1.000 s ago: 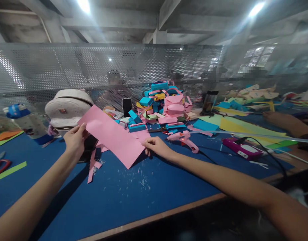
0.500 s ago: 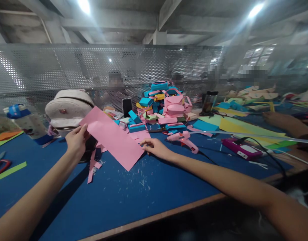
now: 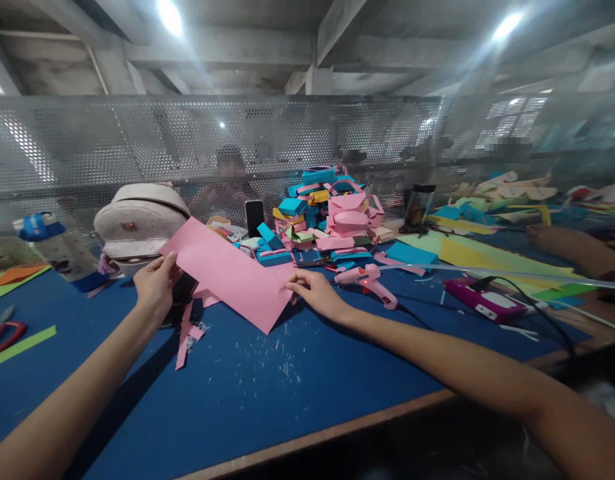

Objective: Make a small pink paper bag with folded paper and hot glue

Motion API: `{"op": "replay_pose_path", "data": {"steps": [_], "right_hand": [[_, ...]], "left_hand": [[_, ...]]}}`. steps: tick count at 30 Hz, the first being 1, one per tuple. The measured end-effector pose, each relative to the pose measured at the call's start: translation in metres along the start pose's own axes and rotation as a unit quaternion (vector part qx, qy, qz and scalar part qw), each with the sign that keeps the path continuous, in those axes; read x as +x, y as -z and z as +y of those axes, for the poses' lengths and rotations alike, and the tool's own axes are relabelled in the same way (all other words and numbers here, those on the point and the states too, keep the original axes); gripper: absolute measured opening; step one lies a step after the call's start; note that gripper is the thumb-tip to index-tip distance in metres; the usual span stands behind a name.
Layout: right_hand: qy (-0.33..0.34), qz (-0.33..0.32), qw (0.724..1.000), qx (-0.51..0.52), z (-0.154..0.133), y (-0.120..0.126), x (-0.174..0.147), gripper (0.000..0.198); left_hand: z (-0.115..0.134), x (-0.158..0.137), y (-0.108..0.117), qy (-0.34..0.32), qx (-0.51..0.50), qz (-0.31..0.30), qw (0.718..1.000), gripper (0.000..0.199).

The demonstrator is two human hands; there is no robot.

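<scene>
A pink sheet of paper (image 3: 232, 270) is held up, slanted, above the blue table. My left hand (image 3: 157, 283) pinches its upper left end between thumb and fingers. At the lower right corner of the sheet, my right hand (image 3: 320, 295) has its thumb and fingertips closed on the edge. The sheet bends slightly near that end. Behind it more pink paper lies on the table, partly hidden. To the right of my right hand rests a pink glue gun (image 3: 370, 283). Pink paper strips (image 3: 187, 337) lie below my left hand.
A white backpack (image 3: 137, 227) and a bottle (image 3: 62, 257) stand at left, near red-handled scissors (image 3: 6, 333). Pink and blue paper pieces (image 3: 345, 217) are heaped at the back, beside a phone (image 3: 255, 217). A purple power strip (image 3: 482, 300) lies right, near another person's arm (image 3: 577, 250).
My right hand has closed on the sheet's right corner, where its fingers were looser before. The sheet's lower corner has shifted slightly up and to the right, and the paper now bends.
</scene>
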State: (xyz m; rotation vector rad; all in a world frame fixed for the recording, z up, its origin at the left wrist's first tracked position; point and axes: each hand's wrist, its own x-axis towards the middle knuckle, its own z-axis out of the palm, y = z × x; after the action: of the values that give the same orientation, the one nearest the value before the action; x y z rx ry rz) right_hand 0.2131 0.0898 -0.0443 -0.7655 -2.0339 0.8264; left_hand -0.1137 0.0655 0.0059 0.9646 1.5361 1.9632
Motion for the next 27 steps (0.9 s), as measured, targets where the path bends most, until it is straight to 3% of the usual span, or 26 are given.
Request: {"op": "replay_pose_path", "data": {"steps": [5, 10, 12, 15, 18, 23, 27], "right_hand": [[0.017, -0.008, 0.997, -0.081, -0.026, 0.017, -0.002, 0.013], [0.047, -0.012, 0.980, -0.195, -0.055, 0.041, -0.022, 0.024], [0.060, -0.008, 0.955, -0.292, -0.059, 0.050, -0.033, 0.036], [0.106, -0.017, 0.915, -0.388, -0.059, 0.063, -0.049, 0.038], [0.133, -0.035, 0.905, -0.403, -0.055, 0.073, -0.061, 0.033], [0.122, -0.084, 0.904, -0.401, -0.052, 0.076, -0.078, 0.028], [0.160, -0.146, 0.919, -0.329, -0.059, 0.065, -0.092, 0.063]], "left_hand": [[0.001, 0.002, -0.001, -0.016, 0.013, -0.037, 0.999, 0.033], [0.012, -0.009, -0.004, -0.042, 0.057, -0.140, 0.988, 0.025], [0.016, -0.017, -0.006, -0.043, 0.092, -0.174, 0.979, 0.024], [0.021, -0.030, -0.010, -0.041, 0.140, -0.193, 0.970, 0.028], [0.023, -0.044, -0.014, -0.031, 0.174, -0.203, 0.963, 0.031], [0.026, -0.068, -0.012, -0.007, 0.209, -0.216, 0.954, 0.036], [0.029, -0.085, -0.006, 0.020, 0.208, -0.211, 0.955, 0.040]]}}
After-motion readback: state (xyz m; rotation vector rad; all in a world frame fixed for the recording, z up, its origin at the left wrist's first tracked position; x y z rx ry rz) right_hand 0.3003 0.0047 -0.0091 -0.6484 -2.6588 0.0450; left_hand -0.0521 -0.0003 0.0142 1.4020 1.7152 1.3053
